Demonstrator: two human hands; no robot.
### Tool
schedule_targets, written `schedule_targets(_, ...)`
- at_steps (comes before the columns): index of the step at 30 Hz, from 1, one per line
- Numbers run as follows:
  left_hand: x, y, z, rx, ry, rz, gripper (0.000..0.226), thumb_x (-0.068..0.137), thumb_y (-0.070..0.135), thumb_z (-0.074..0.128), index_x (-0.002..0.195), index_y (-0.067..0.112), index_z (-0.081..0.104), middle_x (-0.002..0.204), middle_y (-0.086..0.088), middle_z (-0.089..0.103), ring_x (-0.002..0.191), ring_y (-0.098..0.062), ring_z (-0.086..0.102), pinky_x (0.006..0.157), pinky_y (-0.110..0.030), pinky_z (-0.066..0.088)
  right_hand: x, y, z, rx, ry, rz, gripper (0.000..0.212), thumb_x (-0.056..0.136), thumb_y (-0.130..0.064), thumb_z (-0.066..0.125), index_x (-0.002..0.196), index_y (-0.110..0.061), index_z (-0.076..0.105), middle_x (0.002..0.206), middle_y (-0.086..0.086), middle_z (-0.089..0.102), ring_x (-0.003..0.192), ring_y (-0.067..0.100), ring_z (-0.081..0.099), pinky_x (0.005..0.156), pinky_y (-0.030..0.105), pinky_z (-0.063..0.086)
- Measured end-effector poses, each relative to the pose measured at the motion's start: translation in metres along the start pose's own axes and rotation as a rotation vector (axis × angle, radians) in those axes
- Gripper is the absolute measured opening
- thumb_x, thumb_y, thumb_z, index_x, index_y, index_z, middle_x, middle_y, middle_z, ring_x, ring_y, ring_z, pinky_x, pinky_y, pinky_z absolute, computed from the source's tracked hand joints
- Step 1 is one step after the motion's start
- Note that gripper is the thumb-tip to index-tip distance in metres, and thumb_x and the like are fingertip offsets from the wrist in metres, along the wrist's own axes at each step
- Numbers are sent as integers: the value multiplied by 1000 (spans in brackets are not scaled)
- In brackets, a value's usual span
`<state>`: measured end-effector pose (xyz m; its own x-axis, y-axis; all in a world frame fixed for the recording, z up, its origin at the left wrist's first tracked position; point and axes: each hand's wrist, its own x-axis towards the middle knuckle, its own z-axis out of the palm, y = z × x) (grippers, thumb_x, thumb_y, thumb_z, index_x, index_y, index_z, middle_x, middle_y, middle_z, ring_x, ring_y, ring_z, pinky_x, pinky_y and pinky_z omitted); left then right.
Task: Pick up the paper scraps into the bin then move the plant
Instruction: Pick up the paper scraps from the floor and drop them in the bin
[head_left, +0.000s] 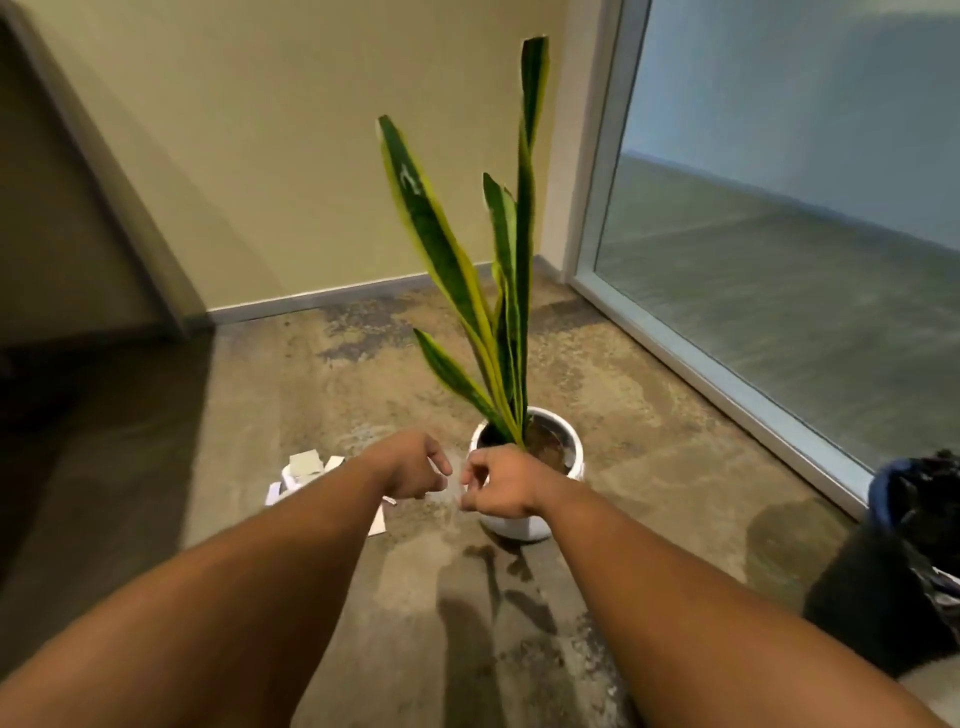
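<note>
A tall snake plant (467, 270) with green, yellow-edged leaves stands in a white pot (563, 441) on the concrete floor. Paper scraps (306, 467) lie on the floor left of the pot, partly hidden behind my left forearm. My left hand (410, 467) and my right hand (501, 486) are stretched out side by side in front of the pot, fingers loosely curled and apart, holding nothing. My right hand covers the pot's near left rim. A bin (904, 561) lined with a black bag sits at the right edge.
A beige wall (291, 156) with a grey baseboard closes the back. A large glass panel (779, 234) in a pale frame runs along the right. A dark slanted structure (62, 208) fills the left. Stained concrete floor (467, 623) lies between me and the pot.
</note>
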<state>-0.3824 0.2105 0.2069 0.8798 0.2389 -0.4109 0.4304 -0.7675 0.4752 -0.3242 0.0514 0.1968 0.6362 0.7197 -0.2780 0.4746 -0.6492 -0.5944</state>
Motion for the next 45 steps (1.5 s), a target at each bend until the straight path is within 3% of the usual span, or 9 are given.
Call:
schedule_targets(4, 0, -61, -5, -64, 111, -137, 21, 84, 21, 71, 104, 25, 71, 102, -7, 74, 97, -23, 68, 82, -27, 52, 30, -26, 38, 3, -14, -46, 24, 80, -29, 74, 100, -19, 66, 96, -1, 69, 86, 18, 61, 75, 27, 50)
schedule_targets(10, 5, -137, 3, -229, 205, -310, 34, 82, 19, 70, 115, 21, 65, 102, -4, 69, 96, -22, 65, 79, -26, 49, 77, -47, 82, -79, -52, -37, 33, 77, -33, 75, 104, -18, 63, 111, 7, 63, 98, 26, 60, 81, 35, 52)
schedule_targets(15, 22, -190, 13, -300, 250, -449, 52, 82, 15, 72, 131, 16, 55, 146, -13, 40, 129, -24, 50, 97, -28, 46, 117, -50, 114, -179, -83, 14, 66, 75, -39, 79, 132, -22, 53, 134, 7, 50, 118, 26, 53, 91, 32, 45)
schedule_targets(21, 44, -229, 24, -430, 306, -513, 76, 74, 12, 82, 138, 16, 41, 139, -8, 48, 88, -17, 51, 69, -26, 45, 160, -55, 147, -258, -135, 76, 95, 68, -41, 86, 147, -30, 36, 147, 6, 35, 133, 29, 39, 104, 44, 44)
schedule_targets(24, 56, -241, 34, -364, 288, -491, 79, 73, 17, 83, 140, 15, 41, 160, -2, 20, 115, -18, 53, 86, -27, 48, 180, -59, 162, -347, -170, 85, 101, 66, -43, 87, 149, -29, 31, 151, 6, 27, 136, 31, 32, 105, 48, 44)
schedule_targets(28, 72, -247, 42, -235, 306, -428, 75, 76, 41, 78, 138, 19, 43, 157, -6, 15, 145, -24, 26, 109, -38, 41, 201, -62, 181, -438, -194, 55, 107, 62, -41, 89, 150, -27, 29, 152, 6, 22, 137, 33, 28, 105, 49, 44)
schedule_targets(34, 93, -260, 45, -73, 110, -450, 114, 66, 49, 82, 153, 33, 9, 161, -9, -7, 151, -30, -15, 115, -58, 25, 224, -62, 195, -667, -249, -18, 107, 63, -38, 87, 149, -40, 24, 160, 5, 8, 146, 37, 11, 108, 54, 37)
schedule_targets(40, 107, -263, 53, -67, 107, -460, 98, 63, 50, 82, 141, 32, 25, 152, -12, 10, 147, -30, -4, 102, -54, 40, 245, -65, 198, -732, -334, -23, 108, 60, -40, 91, 147, -45, 28, 151, 5, 20, 136, 37, 26, 98, 49, 49)
schedule_targets(45, 112, -255, 50, -2, 212, -455, 70, 71, 36, 81, 131, 25, 45, 136, -7, 34, 130, -30, 33, 94, -47, 44, 253, -64, 198, -670, -310, -25, 90, 66, -29, 89, 142, -41, 41, 146, 4, 25, 131, 36, 28, 96, 47, 53)
